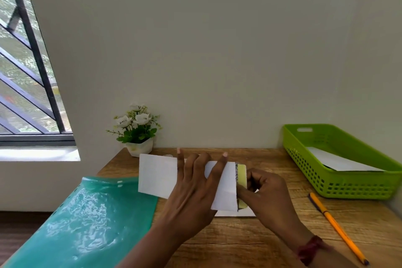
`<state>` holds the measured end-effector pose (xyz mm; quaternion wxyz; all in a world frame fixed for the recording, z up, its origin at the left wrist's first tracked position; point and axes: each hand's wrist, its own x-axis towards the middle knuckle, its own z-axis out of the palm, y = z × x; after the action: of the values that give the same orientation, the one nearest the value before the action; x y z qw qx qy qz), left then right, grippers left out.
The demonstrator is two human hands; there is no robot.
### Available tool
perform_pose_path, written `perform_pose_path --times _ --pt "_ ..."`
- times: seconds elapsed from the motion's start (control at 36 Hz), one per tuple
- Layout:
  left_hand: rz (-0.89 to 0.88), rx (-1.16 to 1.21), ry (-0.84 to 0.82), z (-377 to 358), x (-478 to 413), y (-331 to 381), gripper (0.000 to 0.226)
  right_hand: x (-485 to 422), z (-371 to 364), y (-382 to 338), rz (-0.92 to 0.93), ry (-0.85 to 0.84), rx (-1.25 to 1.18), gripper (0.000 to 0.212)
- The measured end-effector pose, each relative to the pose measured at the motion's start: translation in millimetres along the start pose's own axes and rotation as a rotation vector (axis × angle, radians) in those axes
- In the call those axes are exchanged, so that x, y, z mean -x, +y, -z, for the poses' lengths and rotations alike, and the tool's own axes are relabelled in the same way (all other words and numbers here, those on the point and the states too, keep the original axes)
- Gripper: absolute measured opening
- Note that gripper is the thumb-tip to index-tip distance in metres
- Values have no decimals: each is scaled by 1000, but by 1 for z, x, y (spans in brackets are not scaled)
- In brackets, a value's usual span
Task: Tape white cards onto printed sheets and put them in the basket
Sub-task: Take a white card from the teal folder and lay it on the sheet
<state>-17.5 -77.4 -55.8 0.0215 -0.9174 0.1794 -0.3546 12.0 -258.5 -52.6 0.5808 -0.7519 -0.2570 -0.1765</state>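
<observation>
A white card (157, 175) lies across the middle of the wooden table (250, 237), covering most of a printed sheet (241, 173) whose yellow and dark print shows at the card's right edge. My left hand (193, 189) presses flat on the card with straight, spread fingers. My right hand (264, 191) sits at the card's right edge, fingers curled and pinching there; what it pinches is too small to make out. The green basket (348, 189) stands at the right with a white sheet (339, 162) inside.
A teal plastic folder (87, 220) overhangs the table's left edge. A small pot of white flowers (137, 132) stands at the back by the wall. An orange pencil (335, 224) lies near the right front, below the basket. A window is at the far left.
</observation>
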Motion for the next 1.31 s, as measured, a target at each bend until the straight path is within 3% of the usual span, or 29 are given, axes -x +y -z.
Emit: perform_pose_path --times 0.14,0.33,0.44,0.56,0.61,0.72,1.03,1.14,1.31 --pt "17 -12 95 0 -1 3 121 2 -4 0 239 192 187 16" --pt "40 -17 270 7 0 7 105 3 0 -5 451 301 328 23" --pt "62 -63 235 10 -1 3 98 -3 8 -3 312 303 230 30" --pt "96 -47 150 11 -3 -11 98 -12 12 8 105 231 122 9" --pt "102 -36 97 10 -3 -22 102 -15 15 19 30 174 106 19" --pt "114 -24 -51 4 -1 -45 108 -20 22 34 -89 161 72 11" --pt "307 -11 -276 2 9 -68 93 -16 12 40 -236 77 75 19" --pt "234 34 -351 1 6 -50 95 -13 6 37 -258 38 59 18" --pt "215 39 -285 3 4 -50 91 -13 0 29 -251 -4 26 15"
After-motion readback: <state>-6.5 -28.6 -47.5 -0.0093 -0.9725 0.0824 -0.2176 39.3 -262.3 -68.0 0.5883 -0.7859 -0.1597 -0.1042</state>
